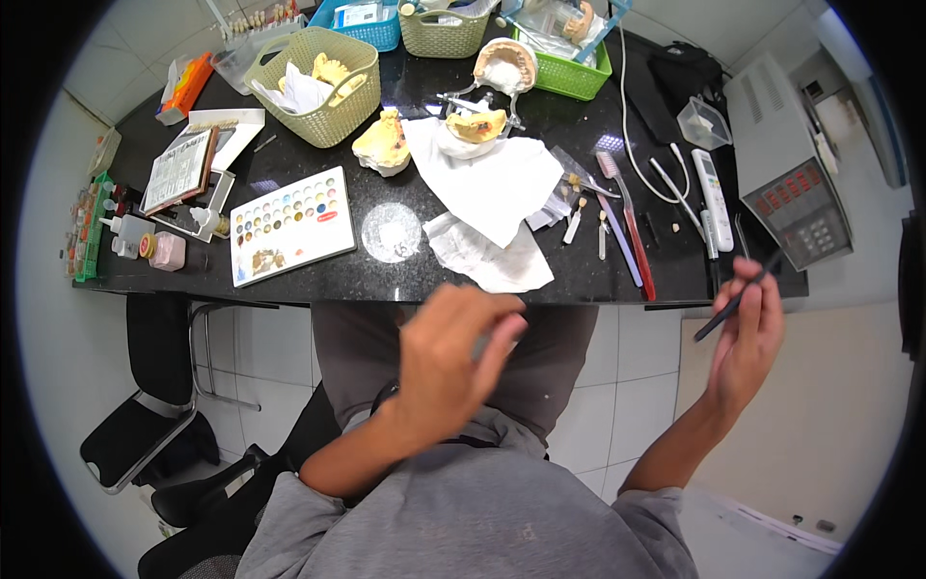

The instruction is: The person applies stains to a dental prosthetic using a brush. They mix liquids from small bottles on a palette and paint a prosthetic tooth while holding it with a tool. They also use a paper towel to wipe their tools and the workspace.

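My left hand (pixel 453 357), slightly blurred, hangs over my lap at the worktop's edge; its fingers are curled, and their contents are unclear. My right hand (pixel 748 338) grips a slim black pen-like tool (pixel 716 323) beside a grey control unit (pixel 786 212). Between and beyond them lie a crumpled white cloth (pixel 487 256), a larger cloth (pixel 482 188), several small brushes or instruments (pixel 574 217), a red toothbrush (pixel 632 227) and a palette (pixel 289 222) with colored wells. Yellow dental casts (pixel 381 140) stand behind, one (pixel 475 125) on the cloth.
The black worktop (pixel 193 280) holds baskets (pixel 318 111), an articulated cast (pixel 506 68), a box (pixel 188 87), small bottles (pixel 130 241), a notebook (pixel 178 169), a clear container (pixel 704 125) and a looped white cable (pixel 627 116). Chairs (pixel 154 376) stand at the lower left.
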